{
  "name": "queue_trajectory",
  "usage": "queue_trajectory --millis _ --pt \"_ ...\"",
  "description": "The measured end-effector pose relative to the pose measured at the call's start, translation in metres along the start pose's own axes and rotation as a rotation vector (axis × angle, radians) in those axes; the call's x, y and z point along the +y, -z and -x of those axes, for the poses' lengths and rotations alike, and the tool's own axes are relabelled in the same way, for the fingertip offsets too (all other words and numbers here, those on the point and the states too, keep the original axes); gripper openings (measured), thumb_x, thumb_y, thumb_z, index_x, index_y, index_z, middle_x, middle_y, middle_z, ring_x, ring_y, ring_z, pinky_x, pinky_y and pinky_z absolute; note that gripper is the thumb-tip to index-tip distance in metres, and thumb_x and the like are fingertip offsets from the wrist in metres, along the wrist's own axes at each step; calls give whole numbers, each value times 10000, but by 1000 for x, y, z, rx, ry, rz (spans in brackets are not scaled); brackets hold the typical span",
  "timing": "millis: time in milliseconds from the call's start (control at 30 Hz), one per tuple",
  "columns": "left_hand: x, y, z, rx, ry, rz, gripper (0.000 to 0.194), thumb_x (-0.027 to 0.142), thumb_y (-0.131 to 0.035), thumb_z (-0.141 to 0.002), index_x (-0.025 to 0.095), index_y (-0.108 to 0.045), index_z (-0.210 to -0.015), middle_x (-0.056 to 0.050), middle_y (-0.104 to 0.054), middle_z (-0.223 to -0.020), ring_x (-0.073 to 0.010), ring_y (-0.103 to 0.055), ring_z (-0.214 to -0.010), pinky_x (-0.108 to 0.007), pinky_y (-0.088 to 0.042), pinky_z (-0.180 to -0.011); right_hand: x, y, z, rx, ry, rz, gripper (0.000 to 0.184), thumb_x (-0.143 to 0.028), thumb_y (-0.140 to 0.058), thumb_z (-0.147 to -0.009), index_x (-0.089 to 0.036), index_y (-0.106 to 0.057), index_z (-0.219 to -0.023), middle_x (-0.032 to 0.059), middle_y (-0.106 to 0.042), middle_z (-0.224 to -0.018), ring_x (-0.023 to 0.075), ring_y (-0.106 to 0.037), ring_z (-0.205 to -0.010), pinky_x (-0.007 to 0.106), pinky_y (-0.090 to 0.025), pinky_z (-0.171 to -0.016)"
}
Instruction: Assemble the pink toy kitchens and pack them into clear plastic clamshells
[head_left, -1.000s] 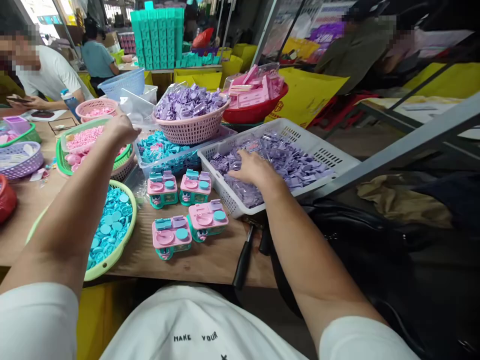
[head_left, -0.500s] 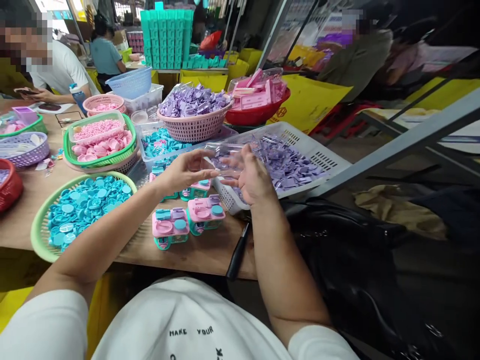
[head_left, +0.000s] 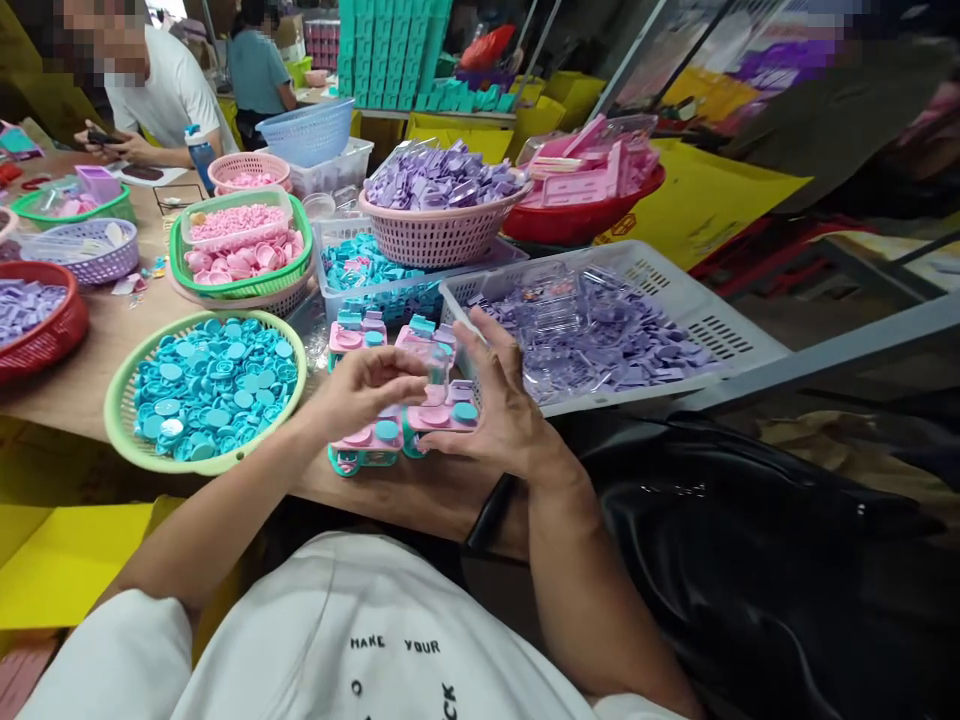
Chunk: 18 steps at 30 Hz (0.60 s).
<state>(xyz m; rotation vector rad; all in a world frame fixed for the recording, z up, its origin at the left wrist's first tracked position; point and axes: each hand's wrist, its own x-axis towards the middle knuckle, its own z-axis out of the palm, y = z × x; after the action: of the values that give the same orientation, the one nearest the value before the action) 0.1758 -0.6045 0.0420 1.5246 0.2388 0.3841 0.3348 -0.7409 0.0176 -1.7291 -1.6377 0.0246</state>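
Note:
My left hand [head_left: 367, 392] is closed, its thumb and fingers pinching the edge of a small clear plastic piece [head_left: 436, 372]. To the right of it, my right hand [head_left: 504, 405] has its fingers and thumb spread apart, holding nothing. Both hands hover over several small pink and teal toy assemblies [head_left: 365, 438] with wheels, which stand on the wooden table [head_left: 337, 492] and are partly covered by the hands. Clear plastic pieces [head_left: 553, 302] lie on purple parts in a white crate [head_left: 739, 345] beside my right hand.
A green basket [head_left: 112, 425] of teal discs stands at left. Behind are a pink basket [head_left: 439, 240] of purple parts and a red basin [head_left: 547, 225] of pink parts. A black-handled tool [head_left: 489, 515] lies at the table edge. A person [head_left: 176, 90] sits across the table.
My hands have come down and nearer from the crate to above the toy assemblies. The right hand has spread its fingers. The view has shifted, so the baskets appear further right.

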Motion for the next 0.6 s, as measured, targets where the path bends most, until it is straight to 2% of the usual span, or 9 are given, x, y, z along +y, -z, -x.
queue_trajectory --millis 100,167,233,333,400,433,533,567,600 --pt "2 19 1 -116 223 342 449 399 -895 -665 100 -667 -910 -16 -656 -747 -109 -649 -663 -246 -561 -709 -6 4 -2 -94 294 71 1125 -643 -755 -757 -322 -95 -1610 142 -187 -1628 371 -212 -1512 610 -300 -1191" --pt "-1 30 2 -160 288 466 468 378 -927 -619 92 -669 -885 -20 -662 -719 -108 -653 -624 -224 -552 -652 -12 4 -5 -152 422 56 1113 -564 -776 -780 -339 -67 -1608 139 -204 -1624 365 -232 -1508 620 -307 -1188" --pt "-7 36 3 -166 307 531 448 342 -930 -611 89 -668 -872 -31 -676 -728 -118 -665 -623 -218 -545 -623 -18 0 -6 -208 475 59 1115 -523 -797 -774 -337 -78 -1605 146 -207 -1620 367 -234 -1507 624 -310 -1189" --pt "-16 40 5 -157 307 516 400 348 -896 -657 88 -659 -849 -33 -668 -725 -119 -658 -616 -226 -535 -621 -23 -8 -8 -253 478 86 1077 -410 -810 -790 -332 -102 -1597 155 -259 -1585 353 -280 -1488 605 -357 -1175" --pt "-20 39 7 -114 271 370 406 447 -817 -748 93 -659 -868 -39 -660 -729 -129 -647 -627 -249 -533 -633 -23 -13 -8 -232 456 116 1007 -311 -784 -819 -341 -135 -1587 146 -342 -1526 330 -355 -1446 576 -396 -1158" --pt "-22 39 8 -46 219 229 425 504 -746 -808 97 -664 -901 -47 -662 -743 -140 -644 -647 -264 -530 -644 -22 -14 -7 -203 438 127 983 -289 -774 -822 -341 -154 -1583 143 -377 -1494 326 -389 -1420 568 -411 -1146" --pt "-32 38 12 277 -66 -396 458 544 -574 -926 119 -667 -1070 -100 -692 -933 -203 -649 -846 -335 -528 -776 -13 -12 -3 -69 327 128 1003 -367 -790 -782 -296 -187 -1579 156 -414 -1446 353 -447 -1359 563 -451 -1100" --pt "-38 38 14 327 -158 -600 448 529 -579 -928 131 -660 -1117 -116 -688 -1019 -225 -637 -930 -359 -518 -834 -9 -11 0 -26 276 118 1030 -417 -798 -762 -272 -190 -1580 164 -421 -1437 363 -460 -1341 557 -470 -1077" --pt "-44 39 16 308 -220 -771 438 511 -608 -917 141 -652 -1148 -125 -677 -1085 -241 -621 -991 -375 -506 -878 -6 -9 3 2 226 106 1050 -466 -800 -749 -253 -195 -1581 168 -430 -1427 366 -474 -1324 546 -488 -1056"
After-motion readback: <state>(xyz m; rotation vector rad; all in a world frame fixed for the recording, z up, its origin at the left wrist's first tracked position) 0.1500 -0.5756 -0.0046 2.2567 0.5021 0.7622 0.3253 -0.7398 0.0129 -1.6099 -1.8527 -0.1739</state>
